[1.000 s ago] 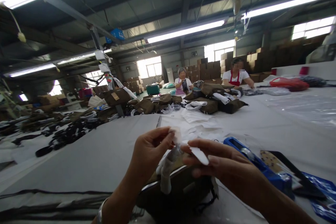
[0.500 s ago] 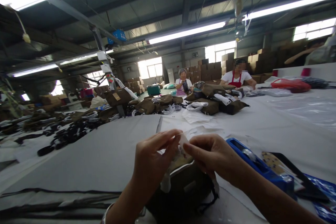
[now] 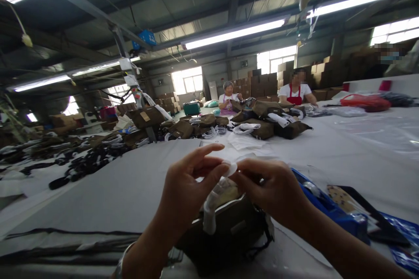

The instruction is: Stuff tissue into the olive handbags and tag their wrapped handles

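Above a dark olive zippered bag [image 3: 225,237], my left hand [image 3: 188,183] pinches a small white wrapping strip [image 3: 231,169] between thumb and fingers, its index finger raised. Closed on the strip's other side is my right hand [image 3: 273,185], fingertips almost touching the left ones. A white-wrapped handle [image 3: 209,216] arches over the bag's front, below my left hand. Pale stuffing shows above the zipper. The bag's far side is hidden behind my hands.
A blue tape dispenser [image 3: 330,209] lies right of my right forearm, beside a dark flat case [image 3: 376,216]. Dark straps [image 3: 72,244] stretch across the table at left. Bags [image 3: 262,128] are heaped ahead, with two people behind them and another person far right.
The white strip has gone from a loose raised piece to a small folded end between my fingertips. My left index finger has lifted away, and both hands have risen slightly.
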Tool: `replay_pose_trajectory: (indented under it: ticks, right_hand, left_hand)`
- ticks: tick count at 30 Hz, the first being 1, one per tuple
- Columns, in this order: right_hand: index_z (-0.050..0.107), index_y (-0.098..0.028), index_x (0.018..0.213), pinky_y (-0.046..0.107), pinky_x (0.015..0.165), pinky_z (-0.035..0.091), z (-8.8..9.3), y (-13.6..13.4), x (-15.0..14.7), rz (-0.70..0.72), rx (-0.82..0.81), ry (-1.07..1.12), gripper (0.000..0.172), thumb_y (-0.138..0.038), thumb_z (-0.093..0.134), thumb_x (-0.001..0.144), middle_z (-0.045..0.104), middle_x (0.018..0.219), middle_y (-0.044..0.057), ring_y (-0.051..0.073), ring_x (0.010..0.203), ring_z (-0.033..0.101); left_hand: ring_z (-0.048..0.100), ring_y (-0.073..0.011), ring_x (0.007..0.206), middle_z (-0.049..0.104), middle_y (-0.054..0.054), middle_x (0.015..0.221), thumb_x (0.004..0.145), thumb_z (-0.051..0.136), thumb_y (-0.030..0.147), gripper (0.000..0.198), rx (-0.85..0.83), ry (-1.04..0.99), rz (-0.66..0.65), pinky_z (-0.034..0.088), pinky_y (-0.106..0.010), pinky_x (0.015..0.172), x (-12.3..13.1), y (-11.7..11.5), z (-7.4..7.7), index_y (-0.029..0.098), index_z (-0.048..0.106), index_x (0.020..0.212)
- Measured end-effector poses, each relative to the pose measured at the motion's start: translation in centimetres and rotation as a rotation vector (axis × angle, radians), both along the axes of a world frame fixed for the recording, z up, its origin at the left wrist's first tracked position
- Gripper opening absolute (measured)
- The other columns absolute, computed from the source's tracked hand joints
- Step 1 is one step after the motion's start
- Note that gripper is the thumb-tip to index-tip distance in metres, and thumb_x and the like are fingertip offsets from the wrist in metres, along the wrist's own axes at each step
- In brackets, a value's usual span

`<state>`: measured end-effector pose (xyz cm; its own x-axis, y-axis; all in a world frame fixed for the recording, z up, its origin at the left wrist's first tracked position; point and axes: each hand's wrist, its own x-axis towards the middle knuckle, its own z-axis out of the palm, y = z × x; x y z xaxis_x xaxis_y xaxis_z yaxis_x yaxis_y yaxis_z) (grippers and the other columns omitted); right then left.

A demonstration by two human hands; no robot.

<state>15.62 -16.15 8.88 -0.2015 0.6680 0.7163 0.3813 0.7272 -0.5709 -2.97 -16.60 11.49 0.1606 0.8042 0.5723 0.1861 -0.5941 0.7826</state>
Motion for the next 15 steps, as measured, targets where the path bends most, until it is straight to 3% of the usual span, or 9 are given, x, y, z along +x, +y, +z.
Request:
replay_pose_trajectory:
  ticks: [1,3,6,8,13,15]
  right_hand:
    - [0.071,-0.018,0.087,0.020,0.051,0.043,-0.1,0.0,0.0,-0.105,0.158,-0.014,0.008,-0.026,0.071,0.088,0.066,0.066,-0.002,0.009,0.053,0.057]
    - [0.068,-0.017,0.102,0.022,0.060,0.048,-0.1,-0.1,0.1,-0.229,0.434,-0.028,0.015,-0.021,0.071,0.088,0.072,0.089,0.004,0.011,0.068,0.064]
    - [0.067,-0.017,0.106,0.026,0.072,0.053,0.1,-0.1,0.4,-0.147,0.684,-0.156,0.015,-0.012,0.064,0.092,0.073,0.101,0.007,0.015,0.085,0.067]
    - [0.068,-0.019,0.106,0.029,0.076,0.054,-0.1,0.0,0.6,-0.101,0.731,-0.275,0.017,-0.010,0.060,0.094,0.075,0.100,0.006,0.017,0.088,0.067]
    - [0.069,-0.019,0.103,0.030,0.074,0.056,-2.4,0.4,0.8,-0.083,0.681,-0.437,0.014,-0.015,0.058,0.097,0.076,0.102,0.003,0.018,0.087,0.069]
    - [0.068,-0.019,0.108,0.030,0.075,0.056,-3.4,0.3,1.1,-0.048,0.609,-0.389,0.015,-0.014,0.059,0.096,0.076,0.105,0.004,0.017,0.089,0.069]
  left_hand:
    - [0.076,-0.0116,0.081,0.080,0.004,0.088,0.081,0.079,0.026,0.036,0.002,-0.005,0.003,0.060,-0.015,0.078,0.1,0.0,0.1,0.027,0.069,0.116]
    - [0.076,-0.0109,0.079,0.080,0.004,0.087,0.082,0.078,0.024,0.038,0.012,-0.003,0.004,0.059,-0.014,0.077,0.3,-0.1,0.2,0.027,0.068,0.118]
    - [0.075,-0.0102,0.077,0.080,0.004,0.086,0.082,0.078,0.021,0.037,0.046,-0.011,0.017,0.059,-0.014,0.075,0.7,-0.5,0.2,0.026,0.069,0.117]
    - [0.075,-0.0104,0.077,0.080,0.004,0.086,0.080,0.080,0.019,0.035,0.078,-0.050,0.044,0.059,-0.014,0.074,0.8,-0.5,0.1,0.025,0.071,0.113]
    - [0.075,-0.0136,0.075,0.079,0.004,0.079,0.079,0.082,0.023,0.030,0.155,-0.382,0.105,0.061,-0.020,0.073,0.3,1.0,-0.7,0.024,0.070,0.105]
    - [0.075,-0.0175,0.088,0.080,-0.001,0.092,0.085,0.076,0.031,0.030,0.124,-0.320,0.102,0.061,-0.024,0.078,-0.1,1.5,-1.3,0.023,0.068,0.113]
